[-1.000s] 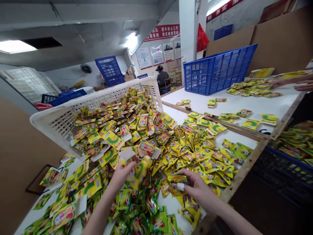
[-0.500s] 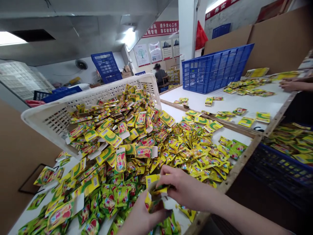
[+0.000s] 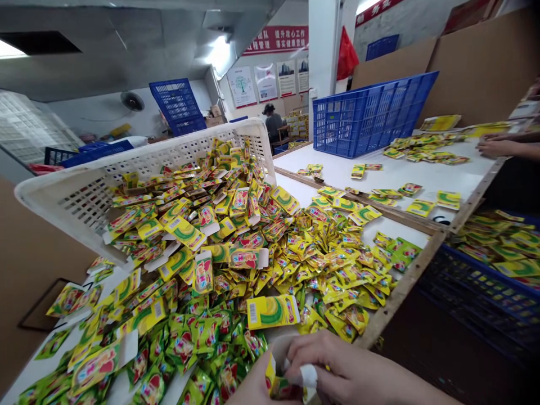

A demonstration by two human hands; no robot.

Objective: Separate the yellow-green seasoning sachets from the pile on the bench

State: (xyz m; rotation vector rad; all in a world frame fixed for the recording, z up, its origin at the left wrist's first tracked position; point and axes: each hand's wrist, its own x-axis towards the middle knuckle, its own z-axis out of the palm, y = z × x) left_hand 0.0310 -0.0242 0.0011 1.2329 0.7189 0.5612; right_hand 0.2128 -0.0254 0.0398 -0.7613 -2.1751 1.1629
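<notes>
Low in the view, my left hand (image 3: 261,378) is closed round a small yellow candy box (image 3: 272,374), seen partly from its open end. My right hand (image 3: 331,365) is curled over the same box, its fingers pinched at the end; a white patch shows at its thumb. The hands hide most of the box. Just beyond them a flat yellow box (image 3: 273,312) lies on the pile. Green candy packets (image 3: 185,343) are heaped to the left, and yellow packets (image 3: 337,253) to the right.
A tipped white basket (image 3: 54,194) spills small boxes onto the white table. Behind a wooden rail (image 3: 405,281) stands a blue crate (image 3: 371,121). At the far right another person's hands (image 3: 500,147) are near stacked packs. A filled blue crate (image 3: 464,281) stands below.
Both hands have moved down and nearer to me with the box, uncovering the flat yellow box beyond them. The view has shifted slightly.
</notes>
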